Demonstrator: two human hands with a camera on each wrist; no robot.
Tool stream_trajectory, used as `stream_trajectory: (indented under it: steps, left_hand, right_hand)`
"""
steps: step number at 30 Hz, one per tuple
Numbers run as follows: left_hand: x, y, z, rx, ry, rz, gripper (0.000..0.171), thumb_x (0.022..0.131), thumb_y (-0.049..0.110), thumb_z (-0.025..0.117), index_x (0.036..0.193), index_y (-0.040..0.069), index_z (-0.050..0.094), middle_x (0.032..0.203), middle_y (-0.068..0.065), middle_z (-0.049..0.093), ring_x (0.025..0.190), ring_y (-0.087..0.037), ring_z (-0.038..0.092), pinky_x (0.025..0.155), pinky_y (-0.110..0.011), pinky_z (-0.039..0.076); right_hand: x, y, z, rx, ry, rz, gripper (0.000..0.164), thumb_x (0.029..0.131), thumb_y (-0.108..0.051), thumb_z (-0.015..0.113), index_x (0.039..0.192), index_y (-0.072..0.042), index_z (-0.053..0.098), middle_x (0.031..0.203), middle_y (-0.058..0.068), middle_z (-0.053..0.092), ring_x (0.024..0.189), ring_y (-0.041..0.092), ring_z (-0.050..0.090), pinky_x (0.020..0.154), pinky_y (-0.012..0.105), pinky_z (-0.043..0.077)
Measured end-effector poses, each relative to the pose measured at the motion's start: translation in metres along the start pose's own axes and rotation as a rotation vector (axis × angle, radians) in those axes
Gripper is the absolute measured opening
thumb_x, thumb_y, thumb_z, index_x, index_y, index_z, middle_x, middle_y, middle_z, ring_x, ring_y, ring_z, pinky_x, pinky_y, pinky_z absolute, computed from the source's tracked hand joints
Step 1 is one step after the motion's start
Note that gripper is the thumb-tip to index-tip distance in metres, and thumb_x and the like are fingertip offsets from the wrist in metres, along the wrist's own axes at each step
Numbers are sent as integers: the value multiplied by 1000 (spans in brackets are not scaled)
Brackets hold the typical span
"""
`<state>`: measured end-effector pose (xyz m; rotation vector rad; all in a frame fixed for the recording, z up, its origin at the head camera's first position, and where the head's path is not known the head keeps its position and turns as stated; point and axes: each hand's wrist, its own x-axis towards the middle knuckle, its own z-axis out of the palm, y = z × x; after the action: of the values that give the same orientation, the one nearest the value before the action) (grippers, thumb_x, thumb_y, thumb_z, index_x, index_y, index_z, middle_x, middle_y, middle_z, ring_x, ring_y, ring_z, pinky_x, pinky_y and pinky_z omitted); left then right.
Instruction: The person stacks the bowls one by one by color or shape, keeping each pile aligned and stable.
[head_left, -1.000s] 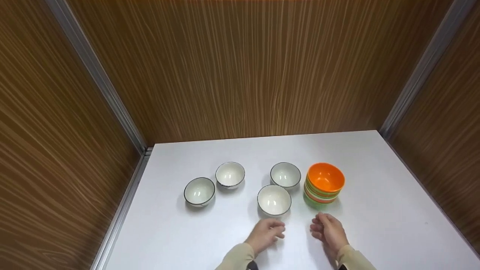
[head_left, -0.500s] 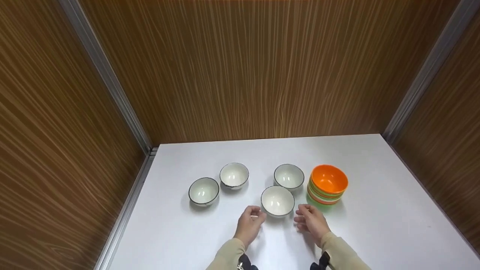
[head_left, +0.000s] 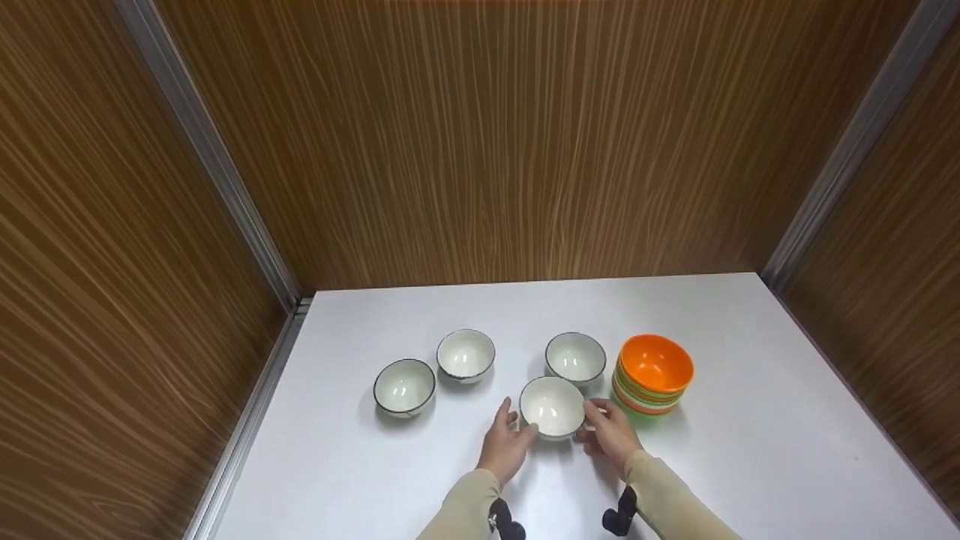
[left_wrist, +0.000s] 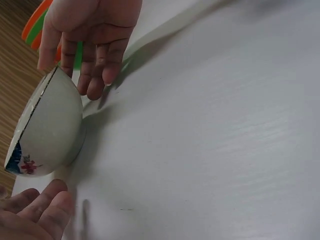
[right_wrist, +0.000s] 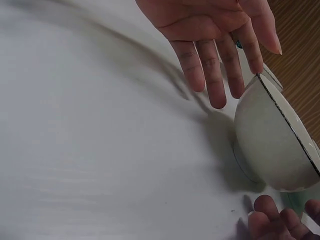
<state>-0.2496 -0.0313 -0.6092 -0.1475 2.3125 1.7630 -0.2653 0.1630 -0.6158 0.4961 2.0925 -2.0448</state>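
Observation:
A white bowl (head_left: 553, 406) with a dark rim stands upright between my two hands in the head view. On its outside the left wrist view shows a blue and red painted patch near the rim of the bowl (left_wrist: 52, 122). My left hand (head_left: 504, 446) is at its left side, fingers loosely extended and thumb close to the rim. At the opposite side is my right hand (head_left: 613, 435), thumb and fingertips right at the rim. Neither hand's fingers curl round the bowl. In the right wrist view, straight fingers of the left hand (right_wrist: 215, 45) reach down beside the bowl.
Just behind stands another white bowl (head_left: 576, 356). A stack of orange, green and white bowls (head_left: 656, 367) is to its right. Two more similar ones, a near-left bowl (head_left: 405, 387) and a farther bowl (head_left: 466, 354), sit on the white table (head_left: 337, 480). Wood-grain panels (head_left: 480, 142) enclose it.
Both hands have moved forward to either side of the front white bowl; the right hand has also come leftward, away from in front of the stack. The bowls stay in place.

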Motion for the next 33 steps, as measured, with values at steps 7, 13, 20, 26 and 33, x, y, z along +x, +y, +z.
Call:
stream_trajectory:
  steps: [7, 13, 20, 26, 33]
  left_hand:
    - [9, -5, 4, -24, -33, 2, 67, 92, 39, 45, 147, 26, 11, 140, -13, 36, 124, -29, 39, 101, -42, 35]
    - [12, -11, 10, -33, -36, 60, 55, 97, 32, 37, 147, 24, 15, 147, -7, 26, 130, -25, 31, 107, -39, 25]
    - [12, -14, 9, -28, -40, 60, 54, 98, 31, 37, 147, 25, 17, 149, -4, 23, 131, -26, 30, 106, -41, 25]
    - [12, -12, 7, -67, -69, 22, 54, 97, 32, 38, 147, 27, 16, 149, -3, 22, 131, -27, 29, 102, -39, 34]
    - [8, -10, 4, -153, -112, -35, 55, 96, 30, 41, 146, 29, 17, 149, 3, 23, 131, -23, 30, 96, -35, 41]
  right_hand:
    - [6, 8, 5, -24, -37, 1, 58, 93, -47, 44, 132, -5, 40, 113, 20, 52, 75, 30, 64, 61, 38, 54]
    - [9, 14, 9, -47, -49, -2, 65, 93, -52, 38, 138, -5, 36, 104, 16, 56, 75, 25, 60, 64, 38, 54]
    - [9, 19, 10, -48, -35, -20, 69, 92, -54, 38, 138, -3, 35, 92, 11, 59, 73, 22, 59, 62, 36, 53]
    - [10, 19, 9, -24, -28, -10, 70, 90, -55, 42, 137, -2, 37, 94, 11, 61, 73, 23, 61, 63, 36, 53]
    - [6, 19, 10, -47, -9, -4, 57, 92, -49, 43, 128, -4, 49, 91, 9, 59, 73, 20, 59, 65, 33, 53]
